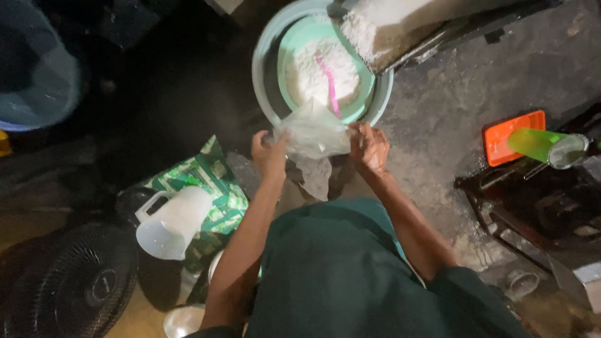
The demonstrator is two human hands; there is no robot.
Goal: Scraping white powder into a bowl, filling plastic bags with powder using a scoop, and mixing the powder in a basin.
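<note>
Head camera, looking straight down: a person in a dark green garment holds a clear plastic bag [313,133] stretched between both hands, just in front of a basin of white powder. The left hand [269,153] has its fingers curled shut on the bag's left edge, and the right hand [369,149] pinches the right edge with closed fingers. The bag is thin, crumpled and see-through, and a loose flap of it hangs down between the wrists. Far left, a large blue tub [37,75] sits in shadow, and below it the dark round grille of a fan [69,281] lies on the floor. Nearer the person, a translucent white plastic jug [172,222] with a handle lies tipped on its side on a green and white patterned package [210,178], flat and rectangular, whose print cannot be read. Ahead of the hands, a pale green bowl [357,109] rests inside a wider grey-green basin [263,69]; the bowl holds a mound of white powder [313,72] with a pink scoop handle [328,84] stuck in it, and a powder-dusted chute [388,28] overhangs its right rim. To the right, an orange rectangular tray [501,141] lies on the dark, wet floor, with a bright green cup [538,145] tilted across it.
</note>
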